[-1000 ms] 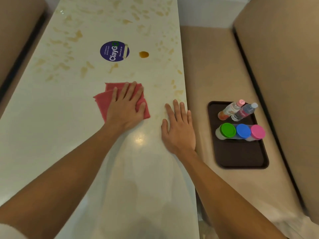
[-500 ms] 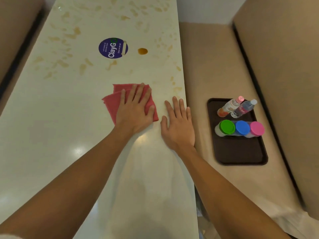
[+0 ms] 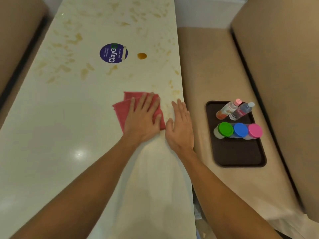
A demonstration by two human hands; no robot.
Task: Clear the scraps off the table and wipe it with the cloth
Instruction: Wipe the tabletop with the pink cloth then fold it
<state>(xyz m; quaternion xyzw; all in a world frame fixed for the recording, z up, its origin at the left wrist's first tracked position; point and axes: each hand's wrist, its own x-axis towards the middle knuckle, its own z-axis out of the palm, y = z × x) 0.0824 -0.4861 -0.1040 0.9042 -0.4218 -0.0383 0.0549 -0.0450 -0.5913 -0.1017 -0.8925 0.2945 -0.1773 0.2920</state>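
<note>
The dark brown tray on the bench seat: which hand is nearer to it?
Right. The right hand lies flat at the table's right edge, next to the dark brown tray. The left hand presses the red cloth further left.

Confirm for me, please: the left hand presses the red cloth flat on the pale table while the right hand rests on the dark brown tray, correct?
Not quite. In the head view the right hand rests flat on the pale table, by its edge, apart from the dark brown tray on the bench. The left hand does press the red cloth.
</note>
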